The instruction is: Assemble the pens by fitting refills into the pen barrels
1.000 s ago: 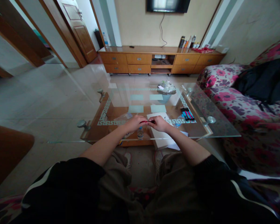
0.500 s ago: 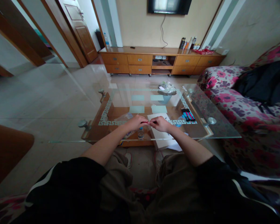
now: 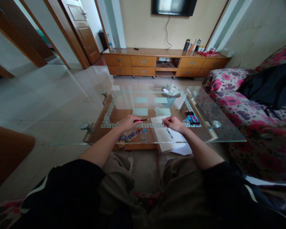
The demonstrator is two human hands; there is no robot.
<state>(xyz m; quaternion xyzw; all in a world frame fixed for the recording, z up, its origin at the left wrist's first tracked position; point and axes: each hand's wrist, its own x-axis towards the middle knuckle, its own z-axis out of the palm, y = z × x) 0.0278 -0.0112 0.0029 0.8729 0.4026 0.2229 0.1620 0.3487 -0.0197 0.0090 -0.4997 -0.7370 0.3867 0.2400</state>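
Note:
My left hand (image 3: pixel 130 122) is closed around a slim dark-and-red pen (image 3: pixel 141 120), whose thin pale tip points right. A hand's width away, my right hand (image 3: pixel 173 123) is pinched shut on a small dark piece that looks like the pen's cap, mostly hidden by the fingers. Both hands are above the near part of the glass table (image 3: pixel 124 101). To the right of my right hand lies a row of several black, blue and pink pens (image 3: pixel 192 118) on the glass.
Below the glass are a small clear bottle (image 3: pixel 143 136), a white box or stack of paper (image 3: pixel 160 135) with a pen (image 3: pixel 169 133) over it, and packets (image 3: pixel 131 135). A wastebasket (image 3: pixel 171 95) stands beyond. On the right is a flowered sofa (image 3: pixel 226 105) with a black bag (image 3: pixel 269 84).
My hands were together on the pen; now they are apart. The right hand has moved right, and the left has moved left with the pen, whose tip shows.

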